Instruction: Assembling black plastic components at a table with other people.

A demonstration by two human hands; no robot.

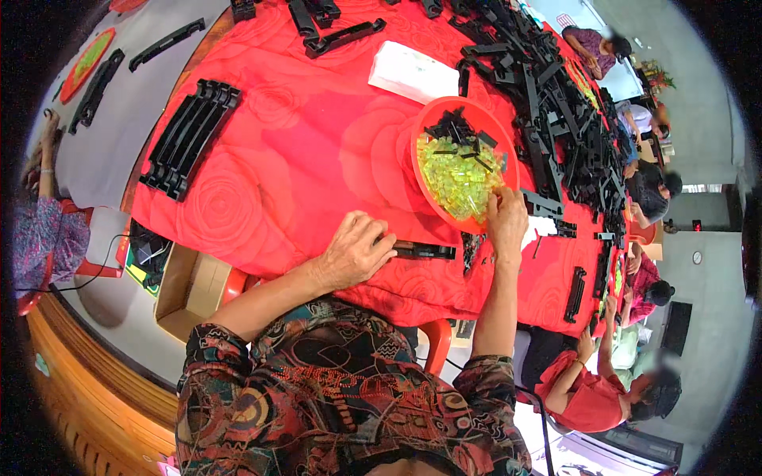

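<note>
My left hand (359, 250) is closed on the left end of a black plastic part (429, 251), which lies on the red cloth near the table's front edge. My right hand (508, 220) is at the near right side of a red bowl (418, 155). Its fingers are bent together against the small translucent yellow-green pieces (454, 176) in the bowl; what they pinch is hidden. Small black pieces (450, 127) lie at the far side of the same bowl. Several tiny dark bits (473, 252) rest on the cloth between my hands.
A white box (413, 72) stands behind the bowl. Long black parts (190, 141) are lined up at the left, and a big heap of black parts (548, 119) covers the right side. Below the left edge is an open cardboard box (186, 285). Several people sit at the right; a person's arm (48, 155) shows far left.
</note>
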